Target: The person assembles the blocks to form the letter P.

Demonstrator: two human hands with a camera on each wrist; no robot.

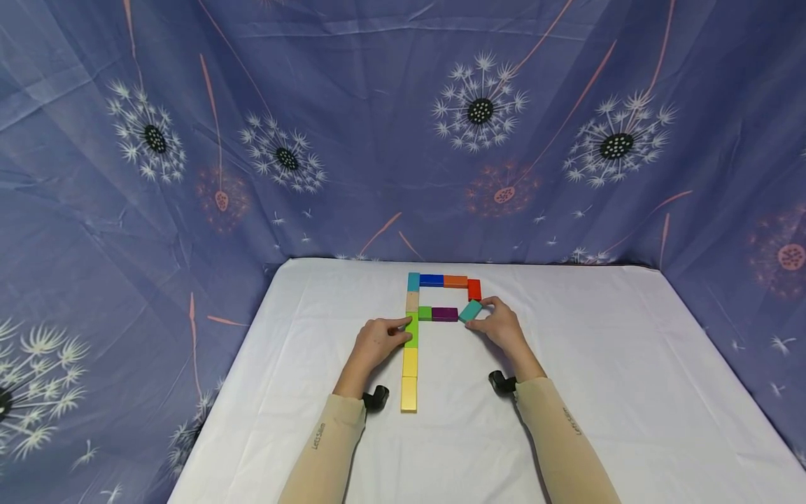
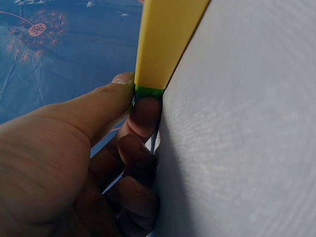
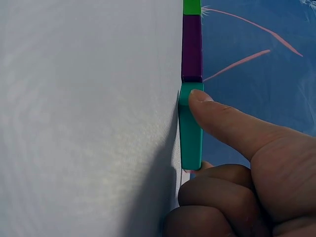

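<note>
A teal block (image 1: 470,311) lies slanted between a purple block (image 1: 444,314) and a red block (image 1: 474,290). My right hand (image 1: 504,329) pinches it, thumb at its lower end and index finger at the upper. The right wrist view shows the thumb on the teal block (image 3: 190,128), close to the end of the purple block (image 3: 192,47). At the left column my left hand (image 1: 380,341) touches the bright green block (image 1: 411,332) with thumb and index fingertips along its left side. In the left wrist view, fingers (image 2: 145,116) hide most of that green block.
Yellow blocks (image 1: 409,395) continue the column downward; a wooden block (image 1: 412,302) and a light blue block (image 1: 413,282) top it. Blue (image 1: 431,281) and orange (image 1: 455,281) blocks run across the top. A small green block (image 1: 425,313) adjoins the purple one. White cloth (image 1: 598,392) covers the table.
</note>
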